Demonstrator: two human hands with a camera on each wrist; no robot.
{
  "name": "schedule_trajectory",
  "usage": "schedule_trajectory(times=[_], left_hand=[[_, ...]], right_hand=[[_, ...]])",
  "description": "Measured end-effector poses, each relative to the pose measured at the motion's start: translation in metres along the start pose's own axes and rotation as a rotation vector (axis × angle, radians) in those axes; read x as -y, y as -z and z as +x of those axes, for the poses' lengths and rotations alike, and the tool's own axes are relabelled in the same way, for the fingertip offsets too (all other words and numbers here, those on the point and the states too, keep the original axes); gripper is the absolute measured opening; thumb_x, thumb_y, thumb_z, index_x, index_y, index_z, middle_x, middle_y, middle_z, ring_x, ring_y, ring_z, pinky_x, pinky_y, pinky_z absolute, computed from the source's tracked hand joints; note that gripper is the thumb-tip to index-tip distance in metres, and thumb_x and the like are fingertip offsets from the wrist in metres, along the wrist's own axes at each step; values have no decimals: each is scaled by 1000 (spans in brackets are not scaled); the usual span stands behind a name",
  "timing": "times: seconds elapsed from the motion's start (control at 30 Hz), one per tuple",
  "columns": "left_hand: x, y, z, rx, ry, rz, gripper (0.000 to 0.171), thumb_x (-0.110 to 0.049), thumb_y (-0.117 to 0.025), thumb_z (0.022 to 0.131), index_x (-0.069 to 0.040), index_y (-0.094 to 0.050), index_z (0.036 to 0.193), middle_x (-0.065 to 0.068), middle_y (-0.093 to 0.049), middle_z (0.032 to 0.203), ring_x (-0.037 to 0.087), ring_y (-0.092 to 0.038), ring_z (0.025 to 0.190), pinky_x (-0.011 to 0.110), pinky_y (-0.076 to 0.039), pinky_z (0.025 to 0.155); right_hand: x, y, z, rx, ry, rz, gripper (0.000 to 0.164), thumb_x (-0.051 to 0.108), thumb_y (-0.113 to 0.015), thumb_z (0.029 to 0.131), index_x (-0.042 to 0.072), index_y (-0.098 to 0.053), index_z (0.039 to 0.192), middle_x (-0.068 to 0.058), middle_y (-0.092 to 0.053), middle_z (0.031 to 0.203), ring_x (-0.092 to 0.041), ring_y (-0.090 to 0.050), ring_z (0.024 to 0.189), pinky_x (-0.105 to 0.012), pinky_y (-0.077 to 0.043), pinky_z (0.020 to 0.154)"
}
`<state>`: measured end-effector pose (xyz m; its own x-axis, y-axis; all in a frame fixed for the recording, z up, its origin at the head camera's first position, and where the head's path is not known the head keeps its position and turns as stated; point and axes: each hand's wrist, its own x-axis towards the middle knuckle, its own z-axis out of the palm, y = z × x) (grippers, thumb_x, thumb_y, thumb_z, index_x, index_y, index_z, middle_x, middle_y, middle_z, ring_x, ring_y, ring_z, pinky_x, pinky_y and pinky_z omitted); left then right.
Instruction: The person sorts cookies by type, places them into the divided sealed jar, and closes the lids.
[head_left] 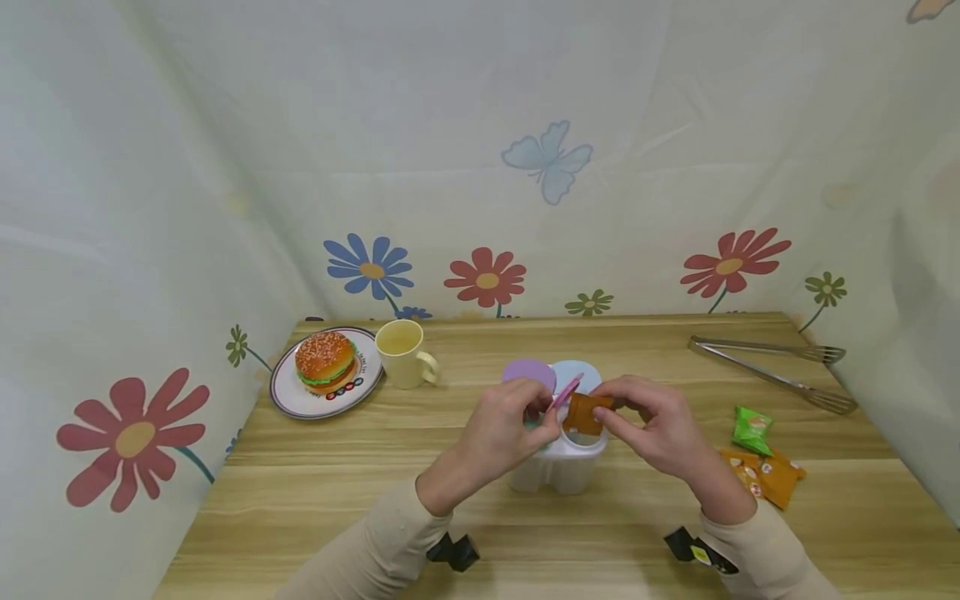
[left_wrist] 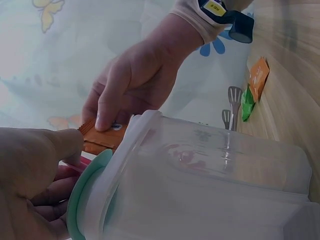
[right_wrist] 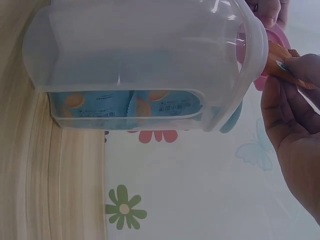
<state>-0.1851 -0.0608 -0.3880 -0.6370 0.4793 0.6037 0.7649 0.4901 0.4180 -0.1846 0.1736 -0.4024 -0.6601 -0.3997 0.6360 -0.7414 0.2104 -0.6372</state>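
A white translucent storage box (head_left: 566,473) with compartments stands on the table, with a purple lid (head_left: 528,372), a light blue lid (head_left: 576,377) and a green lid (left_wrist: 79,192). My left hand (head_left: 504,427) pinches the raised pink lid (right_wrist: 278,34) of the near right compartment. Between thumb and fingers, my right hand (head_left: 662,427) holds an orange snack packet (head_left: 584,413) at that compartment's uncovered mouth. Through the box wall in the right wrist view, blue packets (right_wrist: 162,103) show inside another compartment.
Right of the box lie a green packet (head_left: 752,429) and orange packets (head_left: 780,482). Behind them are metal tongs (head_left: 765,375). At the back left, a plate (head_left: 288,397) carries a burger (head_left: 326,360), beside a yellow mug (head_left: 403,362).
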Motion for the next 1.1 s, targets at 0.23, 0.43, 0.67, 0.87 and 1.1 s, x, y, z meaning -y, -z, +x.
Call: schedule_trajectory(times=[0.23, 0.43, 0.67, 0.87, 1.1], left_hand=[[0, 0, 0, -3, -10, 7, 10, -6, -71, 78, -7, -63, 84, 1, -65, 76, 8, -61, 67, 13, -51, 60], [1, -1, 0, 3, 3, 11, 10, -6, -72, 78, -8, -63, 83, -1, -65, 76, 7, -61, 67, 12, -51, 62], [2, -1, 0, 5, 2, 10, 11, -6, -72, 78, -8, -62, 82, 0, -65, 75, 5, -60, 67, 10, -50, 61], [1, -1, 0, -1, 0, 9, 11, -6, -72, 78, -8, -62, 82, -1, -65, 75, 5, -60, 67, 10, -49, 61], [1, -1, 0, -10, 6, -1, 10, -6, -71, 77, -7, -62, 82, -1, -64, 75, 6, -59, 66, 10, -49, 61]], right_hand=[[-1, -3, -1, 48, 37, -88, 32, -9, -75, 76, 7, -70, 102, -4, -70, 93, -9, -61, 78, -16, -53, 71], [1, -3, -1, 36, 31, -121, 31, -6, -76, 76, 8, -70, 102, -1, -69, 93, -7, -59, 78, -17, -51, 69], [-4, -5, -3, 88, 116, -139, 25, -6, -75, 75, 14, -73, 91, 5, -65, 90, -7, -57, 77, -18, -49, 67], [-3, -3, -2, 171, 127, -199, 23, -1, -76, 77, 19, -74, 89, 9, -63, 92, -5, -56, 84, -17, -47, 71], [-2, 1, -1, 255, 110, -254, 8, 10, -75, 82, 17, -75, 86, 13, -62, 94, -3, -52, 89, -18, -48, 72]])
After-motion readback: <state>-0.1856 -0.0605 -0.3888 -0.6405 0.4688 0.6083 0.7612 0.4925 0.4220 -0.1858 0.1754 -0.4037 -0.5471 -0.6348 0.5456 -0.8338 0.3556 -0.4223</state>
